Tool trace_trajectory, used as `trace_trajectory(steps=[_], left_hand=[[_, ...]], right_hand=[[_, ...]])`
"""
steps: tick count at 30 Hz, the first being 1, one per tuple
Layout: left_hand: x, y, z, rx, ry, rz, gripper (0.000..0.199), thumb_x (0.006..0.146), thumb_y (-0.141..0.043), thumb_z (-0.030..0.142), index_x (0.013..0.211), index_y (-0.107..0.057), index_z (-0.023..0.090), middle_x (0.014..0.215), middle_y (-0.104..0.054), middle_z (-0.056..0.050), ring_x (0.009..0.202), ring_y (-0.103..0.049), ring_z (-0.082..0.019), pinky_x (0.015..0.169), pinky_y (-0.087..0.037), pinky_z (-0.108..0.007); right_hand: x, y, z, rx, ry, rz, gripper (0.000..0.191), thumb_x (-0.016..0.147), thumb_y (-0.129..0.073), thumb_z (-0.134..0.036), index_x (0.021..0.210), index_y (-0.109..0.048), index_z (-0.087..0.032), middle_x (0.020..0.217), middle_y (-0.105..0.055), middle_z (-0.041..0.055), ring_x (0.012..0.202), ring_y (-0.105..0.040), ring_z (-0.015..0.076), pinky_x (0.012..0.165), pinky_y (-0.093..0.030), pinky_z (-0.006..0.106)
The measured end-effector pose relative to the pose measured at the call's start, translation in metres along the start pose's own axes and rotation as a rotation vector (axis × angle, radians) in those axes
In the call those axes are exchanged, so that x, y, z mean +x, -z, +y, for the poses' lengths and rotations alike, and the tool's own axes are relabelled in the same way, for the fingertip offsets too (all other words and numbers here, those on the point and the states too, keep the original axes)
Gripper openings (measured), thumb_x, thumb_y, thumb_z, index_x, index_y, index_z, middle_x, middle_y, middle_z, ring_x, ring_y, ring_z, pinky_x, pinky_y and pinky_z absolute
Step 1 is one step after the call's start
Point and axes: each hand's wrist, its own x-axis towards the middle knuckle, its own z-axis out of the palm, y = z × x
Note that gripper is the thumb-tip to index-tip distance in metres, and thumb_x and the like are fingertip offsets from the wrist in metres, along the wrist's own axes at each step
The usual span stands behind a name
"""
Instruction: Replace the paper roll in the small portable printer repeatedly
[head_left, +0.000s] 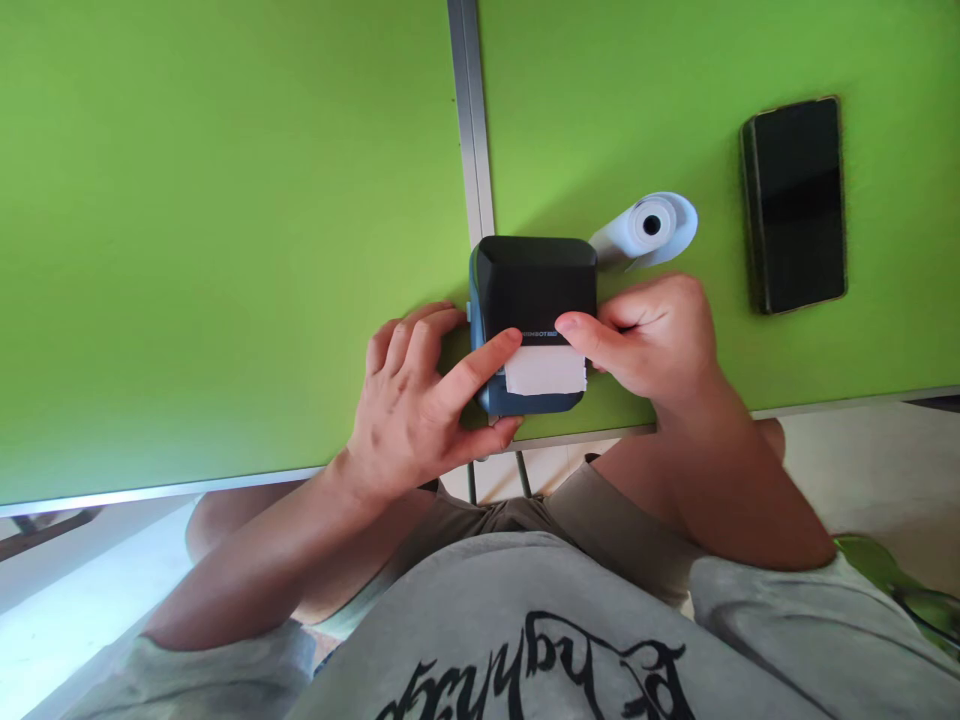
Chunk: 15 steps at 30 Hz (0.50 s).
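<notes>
A small black receipt printer [536,280] rests on the green table near its front edge. From its slot a short strip of white paper [546,370] sticks out toward me. My left hand [420,400] grips the printer's left side, its index fingertip on the lid above the paper and its thumb at the front lower edge. On the other side, my right hand [660,335] holds the printer with the thumb on the lid and the other fingers curled against its right side, partly hidden. Just behind it lies a white paper roll [626,228] with a loose end.
A black phone [796,205] lies on the right part of the green table [225,200]. A grey metal strip [471,120] runs between the two table panels. The table's front edge [262,478] is close to my lap.
</notes>
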Motion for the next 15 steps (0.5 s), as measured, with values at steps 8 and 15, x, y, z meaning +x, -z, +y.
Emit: trace_trajectory(steps=[8,15], left_hand=[[0.0,-0.0002,0.0008,-0.041,0.034,0.001,0.066,0.094,-0.063,0.058,0.152,-0.046,0.032,0.133,-0.06,-0.015,0.124,-0.058,-0.035,0.098,-0.044,-0.049],[0.0025,-0.0019,0.0014,-0.039,0.061,0.028,0.094,0.093,-0.057,0.072,0.16,-0.031,0.01,0.135,-0.065,-0.022,0.125,-0.062,-0.035,0.103,-0.044,-0.045]], right_hand=[[0.0006,-0.0004,-0.0023,-0.016,-0.023,0.0,0.071,0.091,-0.073,-0.051,0.043,-0.032,-0.019,0.039,-0.024,-0.0045,0.041,-0.02,0.0026,0.038,-0.005,0.026],[-0.0005,-0.0028,0.0013,-0.018,-0.003,0.021,0.075,0.091,-0.069,-0.066,0.045,-0.031,-0.02,0.042,-0.023,-0.0035,0.044,-0.02,0.0044,0.043,-0.01,0.031]])
